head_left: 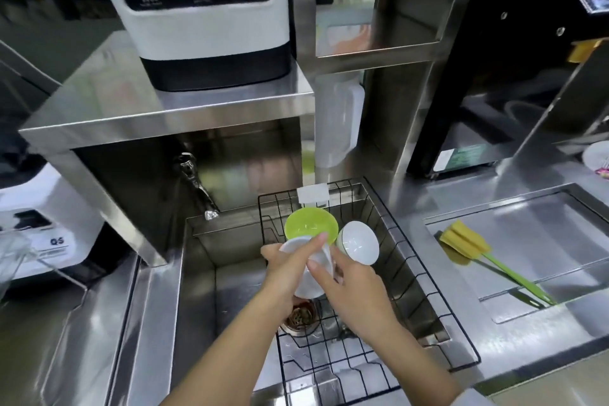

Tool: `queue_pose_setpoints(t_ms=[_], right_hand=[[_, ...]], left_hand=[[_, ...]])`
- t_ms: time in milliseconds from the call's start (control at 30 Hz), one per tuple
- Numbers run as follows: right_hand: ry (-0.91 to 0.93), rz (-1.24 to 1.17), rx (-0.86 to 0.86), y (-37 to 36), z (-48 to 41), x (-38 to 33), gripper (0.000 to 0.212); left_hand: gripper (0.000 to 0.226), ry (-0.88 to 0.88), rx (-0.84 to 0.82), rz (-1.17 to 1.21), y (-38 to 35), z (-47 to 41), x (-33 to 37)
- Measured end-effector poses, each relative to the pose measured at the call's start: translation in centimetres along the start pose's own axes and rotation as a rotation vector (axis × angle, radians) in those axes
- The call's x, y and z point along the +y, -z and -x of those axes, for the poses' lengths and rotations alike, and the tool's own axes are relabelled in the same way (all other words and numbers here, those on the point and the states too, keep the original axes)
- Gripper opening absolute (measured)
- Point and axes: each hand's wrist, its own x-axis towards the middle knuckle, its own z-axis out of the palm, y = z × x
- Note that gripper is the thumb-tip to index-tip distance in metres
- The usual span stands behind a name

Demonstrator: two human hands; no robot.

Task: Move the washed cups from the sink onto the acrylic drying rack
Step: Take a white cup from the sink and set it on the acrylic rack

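I have both hands over the sink (197, 290), just in front of the black wire basket (412, 260) that hangs in its right half. My left hand (283, 269) grips a white cup (311, 287) from the side, its fingers (313, 242) stretched along the wall; my right hand (352, 290) closes on the same piece from the other side, fingers curled narrow round it. A second pale shape shows above my left hand, so there may be two cups nested, but I cannot tell. I judge I hold it with both hands because it is wet and smooth, and over the basin so that drips fall toward the drain (301, 315) below.

Inside the basket, behind my hands, a green bowl (309, 224) leans tilted with its mouth toward me, and just right of it a white bowl (359, 242) with a thin dark rim line lies tipped on its side, likely so water runs out. Both hold nothing.

Right of the basket, on the steel surface (527, 356), a yellow sponge brush (461, 242) lies across a shallow recessed tray (560, 224). I see no clearly acrylic rack; a clear edge at the far left may be it.
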Motion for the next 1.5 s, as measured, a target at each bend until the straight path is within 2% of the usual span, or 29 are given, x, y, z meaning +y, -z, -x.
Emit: queue_pose_setpoints(t_ms=[100,233,333,400,467,567,700,767,833,933,1067,1100,1200,1267,1333,1433,1500], right_hand=[[0.112,-0.029,0.063,0.7,0.3,-2.5,0.058],[-0.009,-0.534,0.017,0.7,-0.6,-5.5,0.035],[-0.129,-0.789,-0.252,-0.1,-0.7,-8.6,0.039],[-0.116,-0.876,-0.428,-1.1,-0.4,-10.8,0.051],[-0.059,-0.906,-0.461,-2.3,0.2,-13.1,0.062],[0.050,-0.946,-0.404,-4.5,1.1,-16.7,0.059],[0.228,-0.849,-0.338,-7.0,2.9,-21.6,0.056],[0.317,-0.777,-0.359,-8.2,3.8,-23.8,0.063],[0.407,-0.677,-0.369,-9.6,4.7,-25.8,0.072],[0.522,-0.590,-0.385,-11.6,5.5,-28.7,0.071],[0.586,-0.477,-0.437,-13.7,5.6,-31.3,0.072],[0.578,-0.454,-0.449,-14.3,5.6,-31.6,0.075],[0.553,-0.363,-0.509,-15.7,5.5,-31.9,0.082],[0.557,-0.284,-0.542,-16.4,5.7,-32.1,0.077],[0.557,-0.235,-0.567,-17.0,5.7,-32.4,0.071],[0.555,-0.152,-0.620,-17.7,5.6,-32.3,0.075],[0.543,-0.110,-0.650,-18.0,5.2,-32.2,0.079]], left_hand=[[0.070,-0.098,0.019,0.105,1.8,1.2,1.4],[0.075,-0.192,-0.036,0.279,5.8,3.1,2.8],[0.077,-0.214,-0.134,0.418,9.2,5.0,3.5],[0.072,-0.276,-0.169,0.500,11.6,6.1,3.7],[0.071,-0.339,-0.183,0.535,14.2,7.1,4.0],[0.072,-0.437,-0.168,0.543,18.6,8.8,4.8],[0.042,-0.533,-0.094,0.557,25.0,11.1,5.0],[0.035,-0.590,-0.044,0.528,27.9,12.2,5.2],[0.036,-0.632,0.037,0.455,30.7,13.0,5.5],[0.054,-0.631,0.133,0.259,34.3,14.4,5.8],[0.026,-0.660,0.238,0.090,37.9,15.8,5.2],[0.026,-0.663,0.246,0.048,38.6,15.9,5.0],[0.045,-0.686,0.264,-0.075,39.9,15.5,4.0],[0.056,-0.679,0.313,-0.167,40.7,14.9,3.3],[0.059,-0.644,0.366,-0.347,41.2,14.3,2.7],[0.045,-0.596,0.513,-0.799,41.1,14.2,1.7],[0.049,-0.599,0.536,-0.954,41.1,14.2,1.1]])
